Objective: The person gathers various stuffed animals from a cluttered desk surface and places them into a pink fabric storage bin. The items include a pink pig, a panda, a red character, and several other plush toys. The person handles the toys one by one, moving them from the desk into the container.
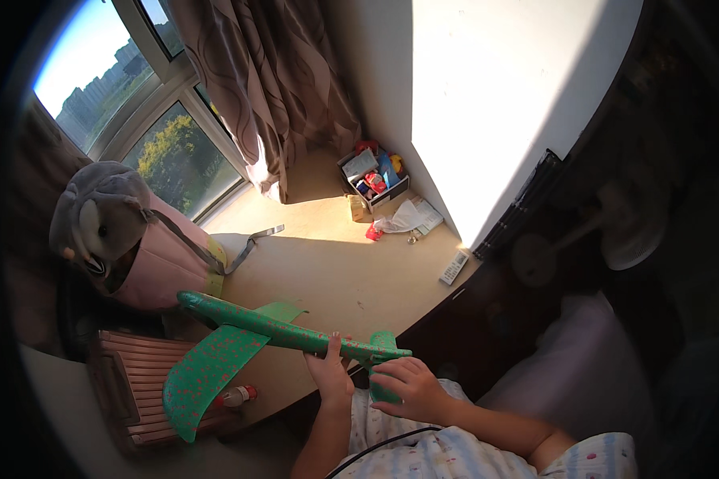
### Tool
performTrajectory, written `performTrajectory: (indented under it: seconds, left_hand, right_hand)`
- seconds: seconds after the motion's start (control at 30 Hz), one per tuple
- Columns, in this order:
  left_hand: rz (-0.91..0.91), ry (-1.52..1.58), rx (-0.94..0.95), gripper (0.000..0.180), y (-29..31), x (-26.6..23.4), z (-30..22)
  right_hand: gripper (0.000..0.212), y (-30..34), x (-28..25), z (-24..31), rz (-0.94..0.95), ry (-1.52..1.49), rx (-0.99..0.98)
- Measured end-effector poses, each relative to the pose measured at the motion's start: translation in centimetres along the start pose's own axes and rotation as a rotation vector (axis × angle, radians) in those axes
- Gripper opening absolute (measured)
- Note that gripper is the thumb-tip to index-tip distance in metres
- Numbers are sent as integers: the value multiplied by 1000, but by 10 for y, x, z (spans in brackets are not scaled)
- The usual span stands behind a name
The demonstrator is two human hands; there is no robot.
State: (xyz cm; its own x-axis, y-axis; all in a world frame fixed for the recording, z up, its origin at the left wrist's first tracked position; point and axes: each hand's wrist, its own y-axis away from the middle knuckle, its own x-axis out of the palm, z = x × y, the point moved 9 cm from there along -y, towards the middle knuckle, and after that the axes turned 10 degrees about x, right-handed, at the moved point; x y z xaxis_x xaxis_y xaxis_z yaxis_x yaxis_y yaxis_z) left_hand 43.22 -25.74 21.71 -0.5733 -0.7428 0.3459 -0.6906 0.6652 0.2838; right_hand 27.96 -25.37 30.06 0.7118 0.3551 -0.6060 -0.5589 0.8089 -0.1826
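A green foam toy glider [284, 332] speckled with red is held above the table's front edge, its nose pointing to the far left. One broad wing [208, 369] sweeps toward me; the other extends over the table. My left hand [332, 375] grips the body just ahead of the tail, the thumb up along its side. On the tail fins [383, 342] rests my right hand [414, 389], its fingers curled over the rear end. Part of the lower tail piece is hidden behind those fingers.
At left stand a pink basket [164, 267] with a grey plush toy [108, 211] and a brown slatted tray [140, 359]. A small red-capped bottle [238, 395] lies below the wing. Further back are a toy-filled box [390, 194], a plastic bag [405, 217] and a remote control [454, 268].
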Motion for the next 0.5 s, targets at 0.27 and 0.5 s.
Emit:
performTrajectory:
  seconds: [0.27,0.5]
  left_hand:
    - [41,78,-294,33,110,82,130]
    - [252,129,-667,41,206,168,197]
  right_hand:
    - [56,113,-130,-98,63,-8,106]
    - [47,177,-197,-141,-275,90,370]
